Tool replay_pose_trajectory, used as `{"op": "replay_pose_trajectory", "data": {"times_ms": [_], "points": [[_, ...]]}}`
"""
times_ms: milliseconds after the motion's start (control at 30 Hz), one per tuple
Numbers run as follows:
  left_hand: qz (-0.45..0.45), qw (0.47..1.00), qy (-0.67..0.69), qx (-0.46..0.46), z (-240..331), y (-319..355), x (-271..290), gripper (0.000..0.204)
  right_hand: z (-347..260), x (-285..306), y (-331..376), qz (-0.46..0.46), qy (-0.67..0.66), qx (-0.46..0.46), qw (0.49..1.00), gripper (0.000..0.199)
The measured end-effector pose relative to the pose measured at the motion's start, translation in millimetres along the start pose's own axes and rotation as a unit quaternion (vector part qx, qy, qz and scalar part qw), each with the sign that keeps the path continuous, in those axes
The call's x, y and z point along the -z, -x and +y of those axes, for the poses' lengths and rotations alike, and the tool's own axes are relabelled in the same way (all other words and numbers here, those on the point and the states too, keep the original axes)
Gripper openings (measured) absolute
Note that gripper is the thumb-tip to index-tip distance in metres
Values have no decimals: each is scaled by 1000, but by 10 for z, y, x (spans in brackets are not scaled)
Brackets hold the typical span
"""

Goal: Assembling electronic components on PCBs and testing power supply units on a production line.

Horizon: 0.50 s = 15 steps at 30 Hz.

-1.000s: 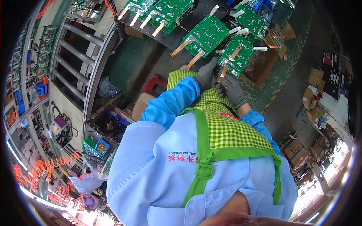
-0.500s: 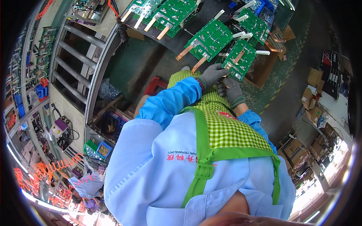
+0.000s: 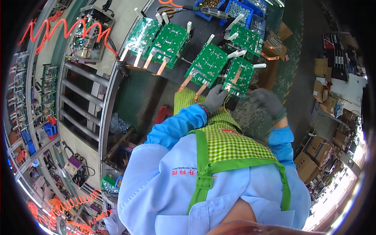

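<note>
Dark workbench [image 3: 201,30] space runs across the top of the view, above a worn green floor [image 3: 133,100], with clock directions counted from the smaller circuit board [image 3: 243,80] at the bench's near edge. This green board lies tilted, a copper strip [image 3: 236,76] on its face and a white post [image 3: 259,65] jutting from its side at 2 o'clock.

At 7 to 8 o'clock the gloved left hand [image 3: 214,98] reaches the board's near corner, its fingertips bent against it beside a shiny spot; whether they pinch the edge or merely touch cannot be told. The gloved right hand [image 3: 267,102] is at 4 o'clock, apart from the board, its blurred fingers loosely curled; whether they hold anything cannot be made out.

Just beside the board at 10 o'clock lies a larger board [image 3: 206,64], two copper tabs pointing toward the person. Another board [image 3: 244,39] sits near 12 o'clock. Farther out at 10 o'clock, a pair of boards [image 3: 168,45] rests side by side.

Blue bins [image 3: 239,11] of small metal parts stand at 12 o'clock, a power screwdriver [image 3: 206,12] at 11. Steel rollers [image 3: 83,102] line 9 o'clock; cardboard boxes [image 3: 307,168] crowd 5 o'clock.
</note>
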State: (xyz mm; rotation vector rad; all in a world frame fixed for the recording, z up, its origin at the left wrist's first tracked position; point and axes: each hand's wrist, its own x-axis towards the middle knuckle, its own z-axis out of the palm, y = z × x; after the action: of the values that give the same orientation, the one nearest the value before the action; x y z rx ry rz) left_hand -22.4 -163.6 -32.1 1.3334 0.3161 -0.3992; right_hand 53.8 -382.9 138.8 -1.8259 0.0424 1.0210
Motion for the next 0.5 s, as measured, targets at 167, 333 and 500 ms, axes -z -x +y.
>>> {"op": "replay_pose_trajectory", "data": {"times_ms": [167,333,500], "points": [[34,999,-27,5,175,107,49,28,-371,1037,-346,175,-43,81,980,35],[36,996,69,36,290,163,10,23,-552,2048,-1718,205,189,228,933,37],[18,985,121,125,400,194,-5,19,-592,2420,-3005,147,559,214,787,37]]}}
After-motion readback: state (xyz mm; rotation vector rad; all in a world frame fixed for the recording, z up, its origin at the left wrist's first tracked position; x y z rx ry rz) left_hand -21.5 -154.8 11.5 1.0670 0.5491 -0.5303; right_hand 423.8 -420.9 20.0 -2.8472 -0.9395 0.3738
